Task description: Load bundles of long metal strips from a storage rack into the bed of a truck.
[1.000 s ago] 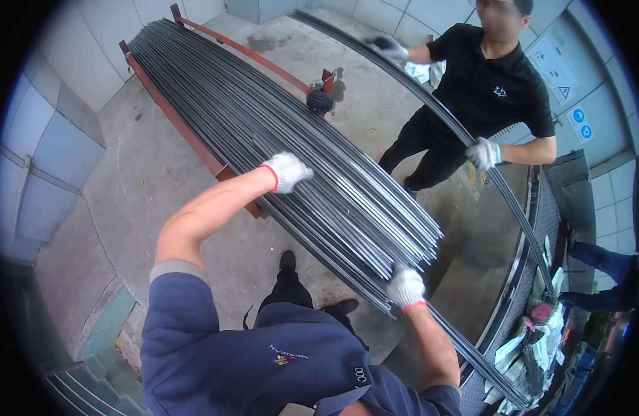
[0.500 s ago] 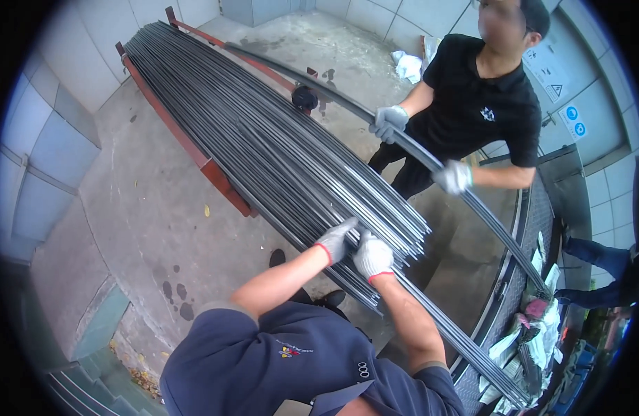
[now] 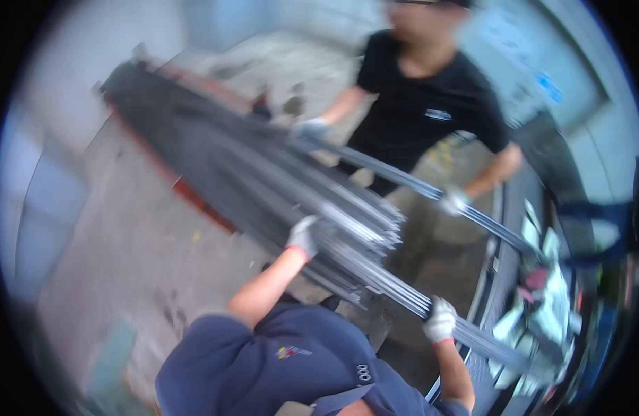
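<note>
A bunch of long, thin grey metal rods (image 3: 395, 285) runs from the large rod pile (image 3: 215, 156) toward the lower right. My right hand (image 3: 441, 319), in a white knit glove with a red cuff, is closed around this bunch beyond the pile's end. My left hand (image 3: 303, 236), gloved alike, is wrapped at the bunch's near side, over the pile; motion smears its fingertips. Across the pile, a person in a black shirt (image 3: 430, 90) holds another bunch of rods (image 3: 385, 170) with two gloved hands.
A red metal rack (image 3: 205, 206) bears the pile. White crumpled sacking (image 3: 548, 315) and a pink cloth (image 3: 536, 279) lie at the right, by the rods' far ends. A dark metal edge (image 3: 487, 277) runs along the right. Concrete floor (image 3: 118, 215) spreads at the left.
My right hand has moved right and down along the bunch, away from my left hand. The other person's bunch now sits lower. The whole view has shifted and blurred.
</note>
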A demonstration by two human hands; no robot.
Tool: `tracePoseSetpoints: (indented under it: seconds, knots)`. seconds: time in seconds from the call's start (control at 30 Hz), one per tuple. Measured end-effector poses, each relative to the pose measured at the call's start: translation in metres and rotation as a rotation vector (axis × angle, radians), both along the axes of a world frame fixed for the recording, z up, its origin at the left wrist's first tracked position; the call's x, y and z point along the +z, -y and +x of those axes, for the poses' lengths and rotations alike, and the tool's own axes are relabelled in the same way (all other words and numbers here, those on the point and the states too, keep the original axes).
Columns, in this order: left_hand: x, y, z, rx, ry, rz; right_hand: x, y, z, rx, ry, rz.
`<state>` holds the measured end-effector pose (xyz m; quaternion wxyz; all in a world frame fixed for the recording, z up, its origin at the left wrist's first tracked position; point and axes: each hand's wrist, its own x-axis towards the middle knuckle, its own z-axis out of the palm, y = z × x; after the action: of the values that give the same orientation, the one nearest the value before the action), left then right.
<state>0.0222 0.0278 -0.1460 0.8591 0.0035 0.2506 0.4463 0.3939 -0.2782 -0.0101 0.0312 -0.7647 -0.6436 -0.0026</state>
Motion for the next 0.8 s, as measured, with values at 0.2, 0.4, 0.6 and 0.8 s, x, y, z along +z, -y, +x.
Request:
tracePoseSetpoints:
  seconds: [0.2, 0.4, 0.6, 0.8]
  knots:
    - [-0.028, 0.006, -0.056, 0.004, -0.166, 0.113, -0.015, -0.032, -0.005, 0.061, -0.078, -0.143]
    - [-0.055, -0.013, -0.043, 0.078, -0.34, 0.192, -0.018, -0.018, 0.001, 0.011, -0.02, -0.152]
    - [-0.041, -0.044, -0.065, -0.133, -0.534, 0.23, -0.02, -0.038, -0.021, -0.019, -0.015, -0.175]
    - [-0.025, -0.075, -0.087, -0.079, -0.477, 0.112, -0.015, -0.055, -0.061, -0.045, -0.039, -0.163]
